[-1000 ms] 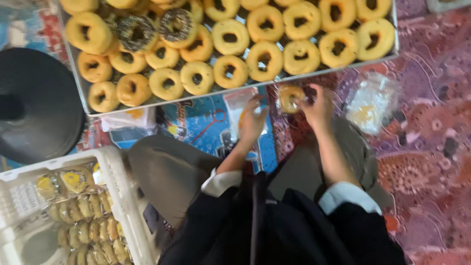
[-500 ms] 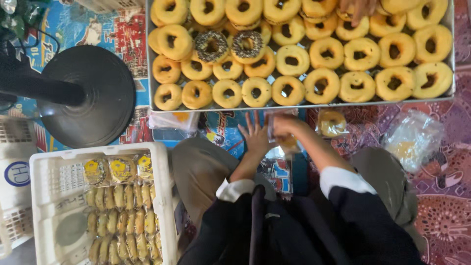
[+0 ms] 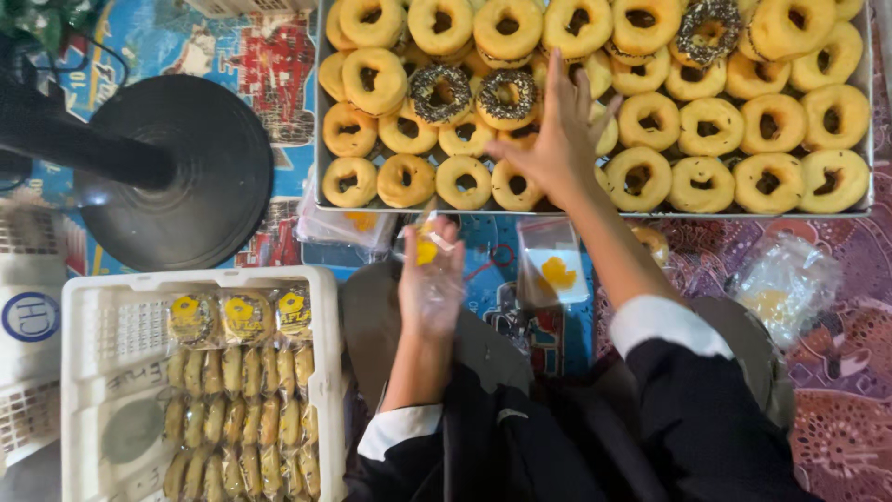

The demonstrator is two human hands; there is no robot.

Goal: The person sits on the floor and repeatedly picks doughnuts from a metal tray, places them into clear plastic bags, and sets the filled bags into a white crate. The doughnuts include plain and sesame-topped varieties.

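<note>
Since half a second ago the right hand point(image 3: 557, 139) has reached far, fingers spread over the plain donuts point(image 3: 520, 186) for picking, while the left hand point(image 3: 430, 279) grips a clear bag point(image 3: 429, 244) needing opening.

A clear plastic bag point(image 3: 430, 270) with a yellow label, held open below golden doughnuts point(image 3: 520, 186).

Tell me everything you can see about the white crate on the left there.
The white crate is a rectangular plastic basket with slotted walls and bottom, standing flat on the floor at lower left, partly cut off by the picture's edge. Its right side is filled with rows of bagged doughnuts, packed on edge, with three bags lying flat on top, yellow labels up. Its left side shows bare bottom. Neither hand touches it; the left hand, holding a clear bag, is nearest.
</note>
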